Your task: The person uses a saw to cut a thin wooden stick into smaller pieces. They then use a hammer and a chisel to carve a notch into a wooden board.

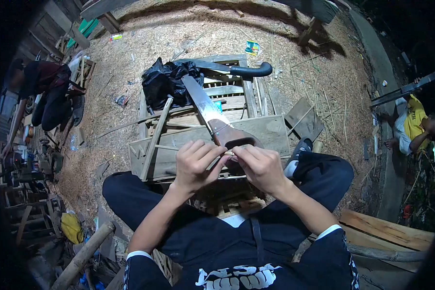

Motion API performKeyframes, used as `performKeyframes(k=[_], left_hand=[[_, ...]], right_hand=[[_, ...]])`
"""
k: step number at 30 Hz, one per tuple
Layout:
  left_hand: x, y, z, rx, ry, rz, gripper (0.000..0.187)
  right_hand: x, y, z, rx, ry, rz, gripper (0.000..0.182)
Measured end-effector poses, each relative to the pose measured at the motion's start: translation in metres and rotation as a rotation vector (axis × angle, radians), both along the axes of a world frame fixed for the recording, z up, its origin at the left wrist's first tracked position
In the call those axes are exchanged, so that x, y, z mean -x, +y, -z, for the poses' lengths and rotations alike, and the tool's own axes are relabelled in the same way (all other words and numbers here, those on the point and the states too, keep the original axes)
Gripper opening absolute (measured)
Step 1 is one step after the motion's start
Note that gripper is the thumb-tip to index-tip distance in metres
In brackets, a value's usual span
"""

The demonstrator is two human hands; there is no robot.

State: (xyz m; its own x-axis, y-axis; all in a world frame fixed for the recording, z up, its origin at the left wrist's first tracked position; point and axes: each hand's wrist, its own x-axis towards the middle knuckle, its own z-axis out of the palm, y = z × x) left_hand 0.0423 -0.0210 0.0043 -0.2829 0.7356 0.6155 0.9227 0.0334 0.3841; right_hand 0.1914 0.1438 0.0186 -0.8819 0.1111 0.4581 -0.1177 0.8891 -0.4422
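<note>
My left hand (pixel 196 162) and my right hand (pixel 260 166) meet in front of me, fingertips pinched on a thin wooden stick (pixel 229 153). A pale length reaching out left of my left hand appears to belong to it, though my fingers hide the join. Just beyond my hands lies a handsaw (pixel 203 99), its brown handle toward me and partly covered by my right hand. Under it is a low wooden bench with a wide plank (pixel 268 133). Farther off, a big knife with a curved black handle (pixel 251 71) rests beside a black plastic bag (pixel 166 84).
Wood strips (pixel 155 140) lean on the bench's left. Shavings cover the ground (pixel 106 96). A person in dark clothes (pixel 50 92) is bent over at left; another in a yellow shirt (pixel 415 123) is at right. Boards (pixel 386 229) and a pole (pixel 84 253) lie near my sides.
</note>
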Motion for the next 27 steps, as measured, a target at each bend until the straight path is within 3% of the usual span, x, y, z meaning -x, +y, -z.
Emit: performKeyframes(k=[11, 20, 27], left_hand=[[-0.004, -0.005, -0.003, 0.001, -0.001, -0.06, 0.017], [0.006, -0.008, -0.006, 0.06, 0.024, 0.024, 0.021], [0.009, -0.007, 0.003, 0.097, 0.033, 0.023, 0.025]], right_hand=[[0.0, -0.01, 0.006, -0.072, 0.064, 0.064, 0.018], [0.001, 0.0, 0.008, 0.085, 0.043, -0.056, 0.023], [0.001, 0.003, 0.006, 0.067, -0.093, -0.004, 0.025]])
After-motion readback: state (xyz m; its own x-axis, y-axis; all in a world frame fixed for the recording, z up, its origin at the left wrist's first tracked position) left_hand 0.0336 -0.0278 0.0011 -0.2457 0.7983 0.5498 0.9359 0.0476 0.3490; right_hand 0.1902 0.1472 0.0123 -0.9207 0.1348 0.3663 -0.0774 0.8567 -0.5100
